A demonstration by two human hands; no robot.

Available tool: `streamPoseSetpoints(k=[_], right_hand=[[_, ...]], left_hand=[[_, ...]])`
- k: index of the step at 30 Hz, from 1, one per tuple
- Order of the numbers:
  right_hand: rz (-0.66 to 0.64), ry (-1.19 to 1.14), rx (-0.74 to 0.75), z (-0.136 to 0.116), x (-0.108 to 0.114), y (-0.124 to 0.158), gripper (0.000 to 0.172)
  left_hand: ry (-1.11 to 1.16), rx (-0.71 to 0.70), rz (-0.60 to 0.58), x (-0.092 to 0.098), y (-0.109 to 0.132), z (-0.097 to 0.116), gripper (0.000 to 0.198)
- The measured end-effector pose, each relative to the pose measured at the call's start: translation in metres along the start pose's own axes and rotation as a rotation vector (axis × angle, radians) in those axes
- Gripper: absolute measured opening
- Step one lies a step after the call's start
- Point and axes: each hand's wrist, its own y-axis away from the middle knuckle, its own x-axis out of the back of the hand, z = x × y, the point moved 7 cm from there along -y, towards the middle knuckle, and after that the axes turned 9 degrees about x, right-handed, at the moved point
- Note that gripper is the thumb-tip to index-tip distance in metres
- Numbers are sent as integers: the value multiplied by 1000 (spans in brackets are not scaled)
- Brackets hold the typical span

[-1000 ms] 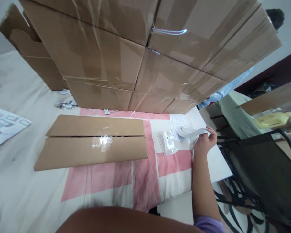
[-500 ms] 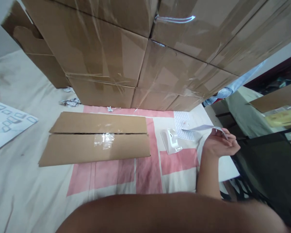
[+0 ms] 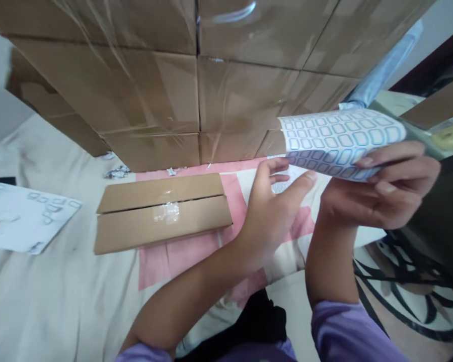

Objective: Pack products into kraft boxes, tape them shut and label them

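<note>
My right hand (image 3: 377, 193) is closed on a white sheet (image 3: 340, 141) printed with rows of small blue-edged labels and holds it up in front of the boxes. My left hand (image 3: 274, 206) is raised just left of it, fingers apart, with thumb and fingertips at the sheet's lower left corner. A flattened cardboard box (image 3: 162, 213) with a patch of clear tape lies on the cloth to the left of both hands. Behind my left hand part of another label sheet (image 3: 283, 186) lies on the cloth.
A wall of taped cardboard boxes (image 3: 154, 85) stands close behind. A pink-and-white cloth (image 3: 173, 259) covers the surface. A white label sheet (image 3: 26, 218) lies far left. Scraps of paper (image 3: 117, 172) sit at the foot of the boxes. A dark chair (image 3: 438, 221) stands right.
My right hand lifted the label sheet off the cloth and brought it up toward me. My left hand came into view and reached its corner. The camera tipped down and left.
</note>
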Motion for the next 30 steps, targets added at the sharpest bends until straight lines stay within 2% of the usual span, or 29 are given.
streamPoseSetpoints(k=[2, 3, 7, 13, 17, 21, 24, 26, 28, 30], right_hand=[[-63, -4, 278, -27, -27, -6, 29], [-107, -3, 337, -34, -39, -8, 27], [-220, -62, 252, -34, -70, -17, 15], [-312, -225, 79, -13, -101, -13, 10], [-307, -94, 29, -7, -112, 2, 16], [-286, 217, 23, -7, -112, 15, 14], [-316, 381, -70, 0, -108, 19, 15], [-306, 294, -152, 5, -104, 18, 22], [-308, 134, -319, 14, -100, 18, 30], [-406, 15, -565, 24, -103, 25, 29]], left_hand=[[65, -62, 46, 8, 2, 10, 29], [99, -95, 62, 12, 3, 16, 31], [175, -278, 79, 24, 9, 44, 26], [162, -456, 105, 43, 17, 79, 19], [150, -541, 130, 56, 17, 95, 12], [110, -617, 170, 66, 15, 104, 11], [42, -649, 199, 69, 18, 108, 11], [17, -669, 219, 70, 21, 109, 12], [17, -698, 247, 74, 24, 112, 13], [24, -731, 272, 78, 26, 116, 14]])
